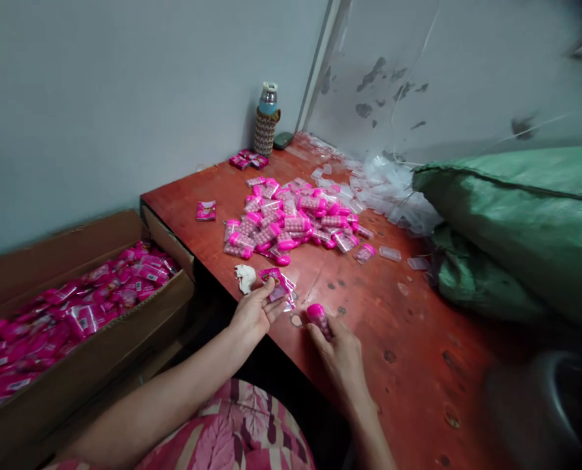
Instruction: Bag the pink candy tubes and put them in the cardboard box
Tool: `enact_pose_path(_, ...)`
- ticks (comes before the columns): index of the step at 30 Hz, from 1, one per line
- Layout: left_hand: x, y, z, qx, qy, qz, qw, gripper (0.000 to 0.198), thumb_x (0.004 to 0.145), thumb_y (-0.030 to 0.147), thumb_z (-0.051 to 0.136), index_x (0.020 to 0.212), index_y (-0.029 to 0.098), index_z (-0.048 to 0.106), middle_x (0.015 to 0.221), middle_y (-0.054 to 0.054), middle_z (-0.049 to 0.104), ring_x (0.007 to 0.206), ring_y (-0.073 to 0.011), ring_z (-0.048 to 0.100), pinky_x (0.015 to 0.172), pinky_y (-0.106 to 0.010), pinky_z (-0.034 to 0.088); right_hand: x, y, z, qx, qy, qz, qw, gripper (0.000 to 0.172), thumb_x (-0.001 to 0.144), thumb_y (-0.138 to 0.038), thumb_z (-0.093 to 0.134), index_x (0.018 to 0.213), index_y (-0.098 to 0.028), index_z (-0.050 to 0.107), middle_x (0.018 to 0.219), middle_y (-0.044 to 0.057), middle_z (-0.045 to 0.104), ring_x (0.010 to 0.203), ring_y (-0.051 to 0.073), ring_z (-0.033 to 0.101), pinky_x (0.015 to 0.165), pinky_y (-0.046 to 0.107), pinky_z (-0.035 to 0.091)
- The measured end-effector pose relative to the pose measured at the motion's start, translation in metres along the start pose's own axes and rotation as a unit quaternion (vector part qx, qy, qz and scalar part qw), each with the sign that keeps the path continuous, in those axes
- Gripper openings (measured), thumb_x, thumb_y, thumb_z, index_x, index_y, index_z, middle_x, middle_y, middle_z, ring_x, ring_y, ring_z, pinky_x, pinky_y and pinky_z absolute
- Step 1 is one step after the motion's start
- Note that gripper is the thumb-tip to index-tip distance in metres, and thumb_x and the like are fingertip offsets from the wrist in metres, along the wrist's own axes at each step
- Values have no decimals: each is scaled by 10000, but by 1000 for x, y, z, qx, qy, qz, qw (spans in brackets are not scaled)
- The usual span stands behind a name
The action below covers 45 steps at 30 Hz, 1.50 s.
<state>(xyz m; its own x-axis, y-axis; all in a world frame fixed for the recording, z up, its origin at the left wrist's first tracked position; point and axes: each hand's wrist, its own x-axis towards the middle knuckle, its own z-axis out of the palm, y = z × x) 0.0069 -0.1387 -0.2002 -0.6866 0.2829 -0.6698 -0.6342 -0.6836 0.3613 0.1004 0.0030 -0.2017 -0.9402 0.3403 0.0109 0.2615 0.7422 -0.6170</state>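
You have a red surface (418,372) before you, with the pile of pink-capped containers (291,222) lying on it. To the right of the pile slumps a large green sack (511,222). Left of the pile and nearer you, an open cardboard box (89,359) holds many pink packets (109,303). Behind the pile and to its right, loose clear plastic pieces (393,192) are heaped against the sack. Beyond the pile stands a bottle in a knitted cover (264,130). Your right hand (342,352), on the near side of the pile, has its fingers closed around one container (319,317), pink cap pointing away from you. Your left hand (252,316), also on the near side of the pile but further left, is turned palm up, pinching a pink and clear wrapper (275,277) between thumb and fingers. A dark flat case (283,140) sits behind the pile, beside the bottle. A few pink packs (249,159) lie behind the pile, and a single pack (206,210) to its left. Between the pile and your left hand is a crumpled white scrap (245,278).
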Motion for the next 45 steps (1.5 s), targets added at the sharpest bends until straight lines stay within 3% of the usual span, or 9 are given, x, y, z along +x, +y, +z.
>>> enact_pose_path(3, -1, -1, 2, 0, -11, 3, 1000, 98, 717, 171, 631, 779, 134, 564, 668, -39, 650, 607, -154, 639, 566, -254, 532, -10, -21, 8, 216, -42, 64, 973, 280, 798, -446, 454, 832, -186, 551, 551, -24, 530, 437, 116, 475, 416, 213, 368)
enact_pose_path(5, -3, -2, 5, -2, -21, 7, 1000, 92, 714, 159, 630, 768, 135, 560, 657, -34, 644, 589, -150, 632, 554, -254, 526, -17, -34, 16, 277, -59, 89, 955, 261, 802, -446, 454, 804, -193, 514, 494, -52, 488, 366, 91, 423, 354, 193, 329)
enact_pose_path(10, -8, -4, 12, 5, -25, -8, 1000, 83, 718, 163, 626, 713, 129, 549, 584, -12, 608, 487, -111, 584, 499, -225, 504, -18, -47, 32, 284, -42, 108, 952, 250, 810, -439, 452, 757, -196, 474, 492, -58, 474, 363, 81, 435, 338, 176, 340)
enact_pose_path(16, -10, -7, 12, 14, -37, -13, 999, 120, 702, 197, 642, 694, 130, 543, 579, -2, 602, 484, -99, 580, 475, -200, 487, -11, -51, 35, 331, -34, 112, 936, 268, 807, -452, 453, 755, -189, 468, 480, -65, 464, 346, 69, 415, 316, 162, 334)
enact_pose_path(22, -12, -6, 3, 172, -151, -9, 973, 360, 685, 458, 596, 569, 133, 491, 388, 19, 496, 239, -93, 403, 242, -203, 300, -8, -52, 39, 414, -110, 102, 898, 273, 818, -456, 433, 764, -188, 446, 496, -69, 458, 336, 58, 403, 290, 144, 312)
enact_pose_path(26, -10, -3, -1, 229, -172, 19, 958, 361, 661, 487, 605, 628, 142, 502, 445, 8, 545, 270, -98, 440, 264, -199, 326, -7, -50, 40, 399, -91, 103, 906, 276, 803, -458, 455, 746, -189, 450, 497, -67, 469, 335, 58, 407, 292, 148, 313)
enact_pose_path(34, -7, -1, 0, 280, -166, 5, 946, 331, 614, 431, 667, 598, 140, 509, 430, 9, 536, 289, -108, 464, 278, -200, 337, -6, -46, 40, 345, -57, 91, 933, 255, 797, -446, 465, 757, -194, 463, 459, -75, 461, 325, 64, 404, 304, 160, 311)
enact_pose_path(41, -8, 4, 1, 336, -229, -4, 914, 295, 652, 381, 646, 601, 96, 588, 464, -42, 587, 319, -143, 516, 310, -235, 395, -6, -41, 37, 447, -140, 83, 879, 254, 827, -441, 410, 762, -196, 429, 518, -65, 484, 311, 49, 381, 283, 149, 276)
enact_pose_path(45, -8, 1, 2, 355, -192, 53, 914, 250, 620, 330, 685, 601, 90, 616, 512, -53, 618, 398, -135, 559, 389, -218, 438, -5, -40, 37, 379, -78, 76, 919, 222, 804, -416, 463, 754, -200, 443, 512, -61, 468, 362, 67, 409, 329, 161, 315)
